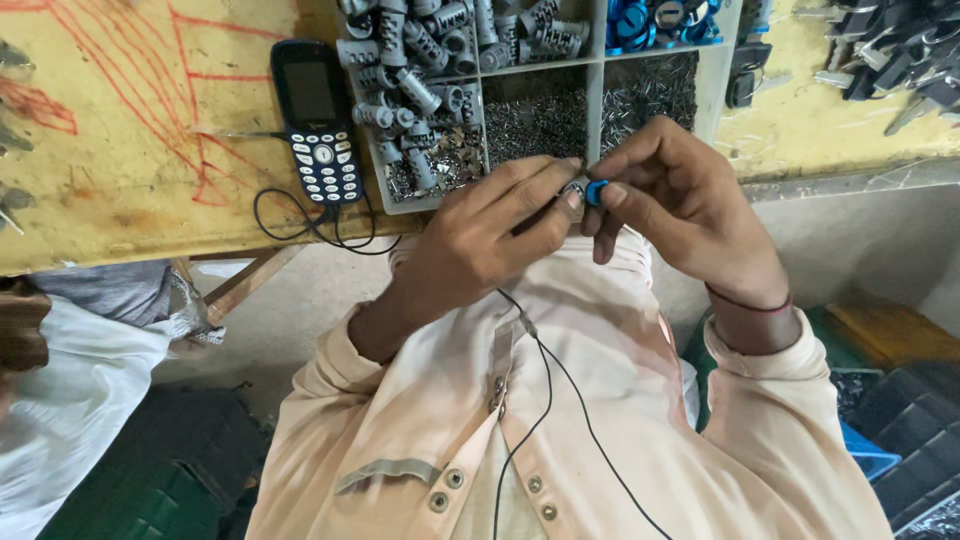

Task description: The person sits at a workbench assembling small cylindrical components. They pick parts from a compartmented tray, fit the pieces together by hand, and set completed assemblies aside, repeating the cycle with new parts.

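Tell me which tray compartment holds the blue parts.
The top-right compartment, at the far end of the grey tray; the others hold grey cylinders or small dark metal bits.

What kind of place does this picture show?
Probably a small workshop for assembling lock parts. A divided tray on a worn yellow bench holds grey metal cylinders and tiny pins, and the right hand pinches a small blue part.

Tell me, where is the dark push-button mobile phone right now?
In the head view, the dark push-button mobile phone lies on the yellow wooden workbench, on the left side of the picture beside the grey compartment tray, with a black cable looping below it.
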`<state>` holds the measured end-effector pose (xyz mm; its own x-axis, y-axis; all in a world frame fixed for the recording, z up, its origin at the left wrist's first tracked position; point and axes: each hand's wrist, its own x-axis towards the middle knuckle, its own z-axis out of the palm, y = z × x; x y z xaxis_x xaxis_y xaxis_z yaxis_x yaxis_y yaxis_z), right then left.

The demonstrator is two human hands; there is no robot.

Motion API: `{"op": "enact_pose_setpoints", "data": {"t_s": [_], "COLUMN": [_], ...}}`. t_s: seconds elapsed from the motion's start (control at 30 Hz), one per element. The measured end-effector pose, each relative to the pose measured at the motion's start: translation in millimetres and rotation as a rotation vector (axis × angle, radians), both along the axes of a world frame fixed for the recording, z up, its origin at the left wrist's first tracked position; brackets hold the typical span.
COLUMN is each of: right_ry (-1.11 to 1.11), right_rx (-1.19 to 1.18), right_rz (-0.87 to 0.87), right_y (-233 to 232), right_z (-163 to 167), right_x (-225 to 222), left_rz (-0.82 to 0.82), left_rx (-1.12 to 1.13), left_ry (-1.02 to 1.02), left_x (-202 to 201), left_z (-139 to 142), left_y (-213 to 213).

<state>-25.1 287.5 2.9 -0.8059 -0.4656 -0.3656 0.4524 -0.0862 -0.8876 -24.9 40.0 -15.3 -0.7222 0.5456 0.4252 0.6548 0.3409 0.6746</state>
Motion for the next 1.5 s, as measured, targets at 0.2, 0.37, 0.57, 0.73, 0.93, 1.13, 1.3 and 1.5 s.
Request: {"op": "enact_pose_setpoints", "data": {"t_s": [0.2, 0.37, 0.57, 0.73, 0.93, 1.13, 1.3, 1.5], "right_ry": [0.009, 0.051, 0.057, 0.062, 0.024, 0.76, 0.94, 0.738], "right_rx": [-0.021, -0.033, -0.008, -0.06, -0.26, 1.15, 1.415, 0.937], "right_rz": [-0.025, -0.076, 0.027, 0.133, -0.036, -0.096, 0.082, 0.018], "right_y": [-2.3, -5.4, -7.2, -10.9, -29.0, 35.0, 50.0, 72.2], "right_z": [-5.6, -7.6, -11.7, -13.5, 1.7, 23.8, -1.2, -15.9], "right_x": [2.0, 1.9, 1.2, 10.8, 19.6, -8.7, -15.9, -21.7], "left_rz": [-0.023, -0.036, -0.036, -0.063, 0.056, 0.147, 0.138, 0.145], "left_rx": [-0.017, -0.03, -0.077, 0.061, 0.372, 0.405, 0.418, 0.42], "left_ry": [0.001, 0.026, 0.049, -0.058, -0.38, -0.296, -0.276, -0.309], "left_x": [-3.8, -6.8, -6.3, -4.5, 9.1, 9.5, 2.8, 3.0], "left_z": [7.4, 9.2, 13.2, 21.3, 7.6, -4.1, -6.6, -7.3], "left_y": [-3.5, -4.3, -3.4, -3.4, 11.1, 14.6, 18.5, 15.4]}}
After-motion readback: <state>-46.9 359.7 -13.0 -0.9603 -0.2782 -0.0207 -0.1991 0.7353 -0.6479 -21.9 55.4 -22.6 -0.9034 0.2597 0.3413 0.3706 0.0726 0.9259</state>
